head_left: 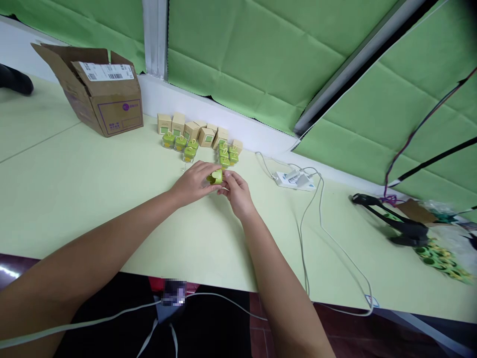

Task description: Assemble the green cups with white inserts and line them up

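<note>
Head view: left grip [192, 185] and right grip [238, 194] hold one yellow-green piece [217, 176]; green-lidded jars [189, 153] stand beyond them.

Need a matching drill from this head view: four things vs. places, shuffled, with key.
1. carton
2. power strip
3. small boxes
4. green piece

A. between the left hand and right hand
B. upper left, open at the top
C. just behind the green-topped jars
D. right of both hands, plugs in it

Pairs: 1-B; 2-D; 3-C; 4-A
</note>
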The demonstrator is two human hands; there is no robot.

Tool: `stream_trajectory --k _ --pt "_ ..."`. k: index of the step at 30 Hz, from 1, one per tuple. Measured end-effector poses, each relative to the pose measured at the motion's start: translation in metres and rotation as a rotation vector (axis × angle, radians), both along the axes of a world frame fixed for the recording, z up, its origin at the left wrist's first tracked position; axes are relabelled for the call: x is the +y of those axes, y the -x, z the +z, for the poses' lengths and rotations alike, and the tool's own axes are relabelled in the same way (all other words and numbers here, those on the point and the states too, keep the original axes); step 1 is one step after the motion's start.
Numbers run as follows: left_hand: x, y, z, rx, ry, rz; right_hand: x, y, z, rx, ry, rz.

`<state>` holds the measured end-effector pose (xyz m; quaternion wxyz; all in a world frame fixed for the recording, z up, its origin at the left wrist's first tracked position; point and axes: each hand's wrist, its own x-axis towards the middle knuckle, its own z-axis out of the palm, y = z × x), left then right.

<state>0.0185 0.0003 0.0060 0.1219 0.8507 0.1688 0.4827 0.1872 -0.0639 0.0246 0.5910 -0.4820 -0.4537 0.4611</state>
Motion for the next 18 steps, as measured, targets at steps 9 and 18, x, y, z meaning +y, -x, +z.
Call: stream_trajectory --k 9,18 --pt "0.0008 0.0021 0.0018 -0.002 0.044 0.029 0.0005 -0.0037 -0.001 -0.056 -0.11 -0.096" --pt "-0.0061 0.0022 0.008 -0.052 0.111 0.004 -0.0016 -0.0021 -0.0013 0.024 -0.094 -0.078"
